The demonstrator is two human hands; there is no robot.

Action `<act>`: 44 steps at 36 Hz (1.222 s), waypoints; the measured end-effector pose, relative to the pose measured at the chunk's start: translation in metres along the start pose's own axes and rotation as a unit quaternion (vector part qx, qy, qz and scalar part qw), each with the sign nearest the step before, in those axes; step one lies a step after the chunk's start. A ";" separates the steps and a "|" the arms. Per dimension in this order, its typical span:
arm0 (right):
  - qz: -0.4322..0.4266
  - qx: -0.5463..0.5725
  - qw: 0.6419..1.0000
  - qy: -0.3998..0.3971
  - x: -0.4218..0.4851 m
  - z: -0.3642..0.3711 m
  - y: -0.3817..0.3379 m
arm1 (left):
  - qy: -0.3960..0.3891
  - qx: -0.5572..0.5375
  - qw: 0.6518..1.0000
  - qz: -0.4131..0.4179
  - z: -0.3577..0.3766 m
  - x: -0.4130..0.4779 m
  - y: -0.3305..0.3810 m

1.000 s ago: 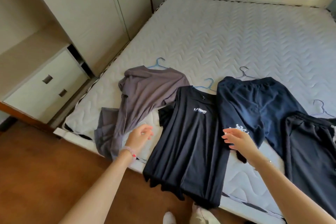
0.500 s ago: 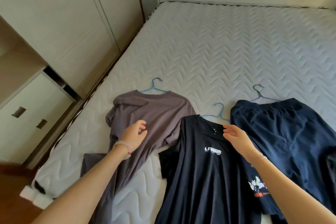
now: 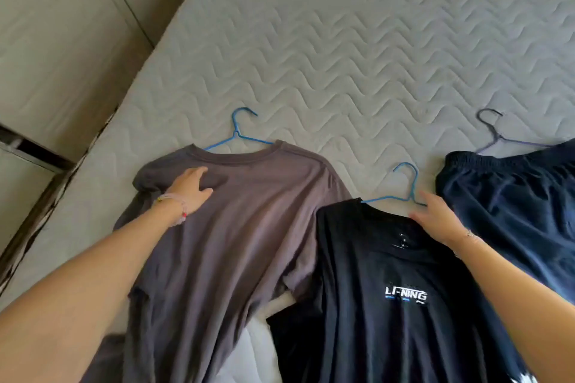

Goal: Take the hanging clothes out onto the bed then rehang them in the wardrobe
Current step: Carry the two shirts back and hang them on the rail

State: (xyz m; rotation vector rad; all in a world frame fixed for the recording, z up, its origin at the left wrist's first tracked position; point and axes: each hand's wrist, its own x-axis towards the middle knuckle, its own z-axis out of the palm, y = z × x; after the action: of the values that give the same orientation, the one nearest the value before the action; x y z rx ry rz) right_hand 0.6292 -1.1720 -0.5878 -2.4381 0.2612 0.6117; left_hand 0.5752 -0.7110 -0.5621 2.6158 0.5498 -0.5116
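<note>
1. Judged from the layout, the clothes are already out on the bed (image 3: 357,50), so the step in hand looks like picking them up again to rehang them.
2. To do it well, take each garment by its hanger rather than by the cloth, so that it stays seated on the wire and does not slide off on the way to the wardrobe (image 3: 62,25) at the far left.
3. The grey T-shirt (image 3: 236,227) lies at the left, its blue hanger (image 3: 238,132) poking out at the far side of the collar.
4. The black T-shirt (image 3: 392,289) lies just right of it and overlaps its sleeve; a second blue hanger (image 3: 404,186) sticks out beyond its neck.
5. Navy shorts (image 3: 510,211) on a dark hanger (image 3: 494,130) lie at the right edge.
6. The left hand (image 3: 191,190) reaches forward and rests palm down on the grey shirt's shoulder, fingers loosely together, holding nothing.
7. The right hand (image 3: 438,218) lies flat at the black shirt's collar, fingers extended and touching the hanger wire, not yet closed on it.
</note>
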 end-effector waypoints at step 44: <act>-0.177 -0.195 0.955 0.138 -0.149 -0.049 -0.035 | 0.169 -0.073 0.982 0.042 -0.100 -0.107 0.001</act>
State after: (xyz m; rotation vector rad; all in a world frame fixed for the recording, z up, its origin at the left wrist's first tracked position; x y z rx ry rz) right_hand 0.5279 -1.1677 -0.4628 -2.8542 -0.2074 0.1712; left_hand 0.5106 -0.6973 -0.4310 2.5820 0.5537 0.0036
